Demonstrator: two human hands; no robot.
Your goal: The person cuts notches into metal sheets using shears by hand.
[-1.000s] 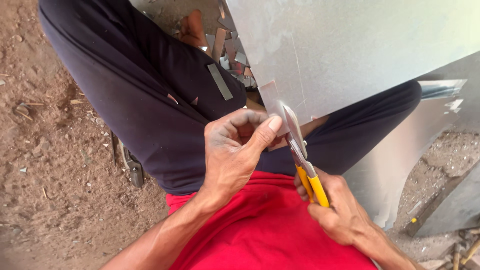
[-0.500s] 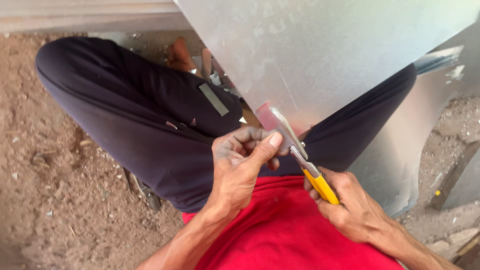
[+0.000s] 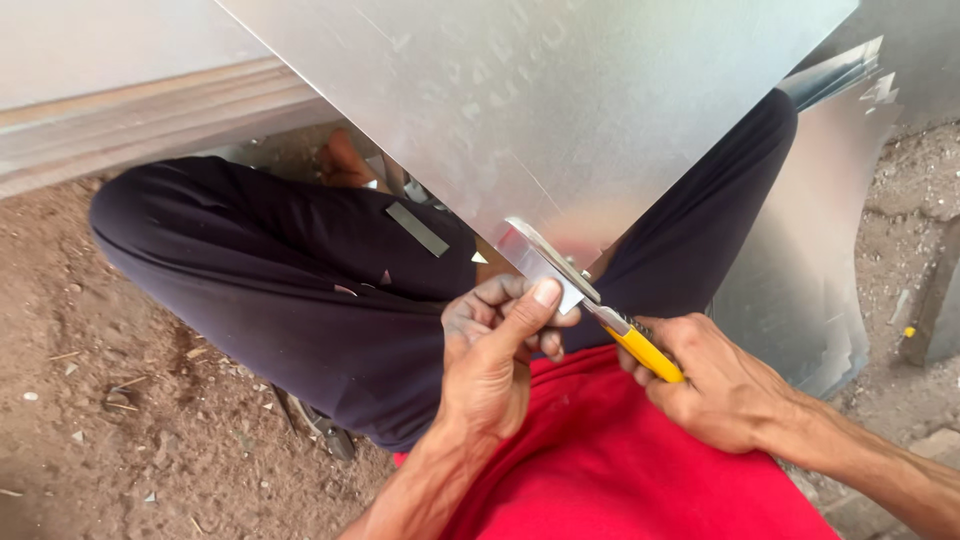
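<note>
A: Fingers status?

B: Left hand (image 3: 492, 360) fingers closed in a pinch, thumb on top, clamped on the narrow cut strip (image 3: 538, 262) curling off the low corner of the metal sheet (image 3: 560, 110). Right hand (image 3: 722, 380) fingers wrapped shut round the yellow handles of the tin snips (image 3: 610, 318).

A: Where are the snips relative to the sheet?

B: Blades sit at the sheet's low corner, right beside the pinched strip, touching it. Can't tell how far the blades are open; strip and thumb cover most of them.

A: Sheet position?

B: Big, shiny, tilted. Runs from the top edge of view down to that corner, resting over the person's lap between the bent legs in dark trousers (image 3: 290, 270). Red shirt (image 3: 620, 470) just below both hands.

A: Anything else around?

B: Small metal offcut (image 3: 417, 229) lying on the left thigh, tiny scraps near it. More sheet metal (image 3: 820, 270) standing at the right, behind the right knee. Dirt floor (image 3: 100, 400) on the left, with debris.
</note>
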